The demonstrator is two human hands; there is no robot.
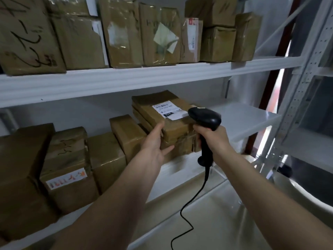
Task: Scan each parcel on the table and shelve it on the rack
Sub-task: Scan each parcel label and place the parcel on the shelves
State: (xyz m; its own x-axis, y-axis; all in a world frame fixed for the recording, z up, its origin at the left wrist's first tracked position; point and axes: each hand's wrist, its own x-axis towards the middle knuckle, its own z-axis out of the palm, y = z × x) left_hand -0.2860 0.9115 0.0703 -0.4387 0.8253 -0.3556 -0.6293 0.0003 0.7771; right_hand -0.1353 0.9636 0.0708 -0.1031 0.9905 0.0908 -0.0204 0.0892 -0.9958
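A brown taped parcel [162,112] with a white label on top lies on another flat parcel [182,147] on the middle shelf of the white rack [115,82]. My left hand [155,143] holds the near left corner of this stack, fingers along its side and thumb underneath the front edge. My right hand [212,138] grips the handle of a black barcode scanner [205,118], whose head sits just right of the label. Its black cord [187,212] hangs down.
Several brown parcels [66,168] stand along the middle shelf to the left, and more fill the upper shelf [126,33]. The right part of the middle shelf [241,120] is bare white. A perforated grey rack post [299,91] rises at right.
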